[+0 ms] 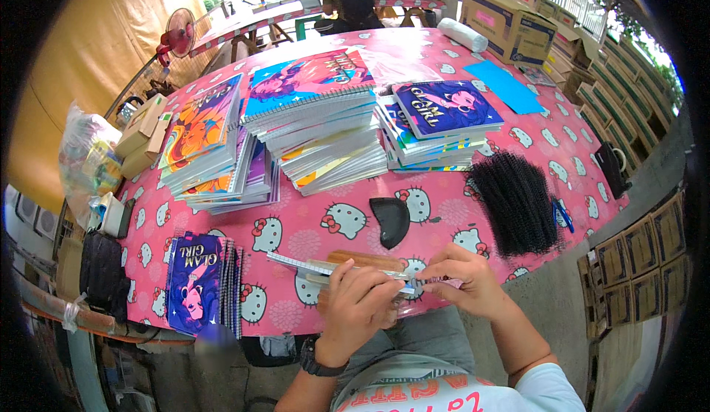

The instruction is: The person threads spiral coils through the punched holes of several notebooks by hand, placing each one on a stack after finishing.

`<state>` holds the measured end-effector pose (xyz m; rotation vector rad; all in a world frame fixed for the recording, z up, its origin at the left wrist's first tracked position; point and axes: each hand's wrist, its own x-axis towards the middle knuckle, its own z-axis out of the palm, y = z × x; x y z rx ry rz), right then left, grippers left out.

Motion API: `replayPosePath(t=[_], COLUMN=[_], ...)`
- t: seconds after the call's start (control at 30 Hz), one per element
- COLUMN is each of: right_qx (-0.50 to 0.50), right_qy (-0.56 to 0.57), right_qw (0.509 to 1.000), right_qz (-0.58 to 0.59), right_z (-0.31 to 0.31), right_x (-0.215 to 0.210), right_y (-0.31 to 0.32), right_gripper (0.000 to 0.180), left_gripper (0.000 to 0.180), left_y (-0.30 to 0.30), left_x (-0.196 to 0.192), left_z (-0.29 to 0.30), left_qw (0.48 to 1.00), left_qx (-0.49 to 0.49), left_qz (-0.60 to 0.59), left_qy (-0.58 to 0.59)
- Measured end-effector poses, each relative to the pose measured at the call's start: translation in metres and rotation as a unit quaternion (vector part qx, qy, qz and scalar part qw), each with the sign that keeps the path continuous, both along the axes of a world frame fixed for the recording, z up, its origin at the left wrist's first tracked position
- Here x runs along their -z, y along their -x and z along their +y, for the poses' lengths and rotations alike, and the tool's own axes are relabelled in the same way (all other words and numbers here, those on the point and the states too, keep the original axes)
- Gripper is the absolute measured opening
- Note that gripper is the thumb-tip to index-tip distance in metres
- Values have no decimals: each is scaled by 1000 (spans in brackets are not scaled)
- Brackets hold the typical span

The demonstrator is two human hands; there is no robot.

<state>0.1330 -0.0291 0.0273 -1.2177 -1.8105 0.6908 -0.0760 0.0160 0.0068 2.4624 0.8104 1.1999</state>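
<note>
Fingers of L hand (360,305) & R hand (464,285) pinching notebook (333,268), on pink table (444,212)

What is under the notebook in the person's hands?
Under the notebook lies a wooden block on the pink tablecloth. Both hands, left and right, cover the block's near side, so its lower part stays hidden.

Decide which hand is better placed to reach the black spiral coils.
Probably the right hand: the black spiral coils lie just beyond it, while the left hand rests on the notebook.
</note>
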Motion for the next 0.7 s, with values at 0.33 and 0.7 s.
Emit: replayPosePath(t=[0.33, 0.7], right_qx=[-41, -7], right_qy=[-31, 12], right_qw=[999, 997], right_qz=[10, -74], right_z=[4, -10], right_x=[4, -8], right_y=[3, 7], right_gripper=[26, 35], left_gripper=[17, 23], left_y=[0, -11], left_x=[12, -11], left_z=[-3, -9], left_qw=[999, 999], left_qx=[-17, -35], left_qz=[-24, -2], left_qy=[-26, 38])
